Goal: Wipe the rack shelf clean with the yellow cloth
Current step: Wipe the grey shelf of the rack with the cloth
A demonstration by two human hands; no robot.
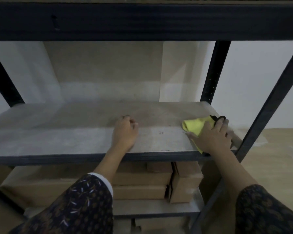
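Your right hand [211, 137], fingers spread, presses the crumpled yellow cloth [194, 126] onto the right end of the grey board rack shelf [66, 132]. Your left hand [125, 132] rests mid-shelf, fingers curled, holding nothing.

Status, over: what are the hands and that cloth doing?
Right hand presses yellow cloth flat, right end of shelf. Left hand rests mid-board, fingers curled, empty. Small dark item beside cloth, unidentified.
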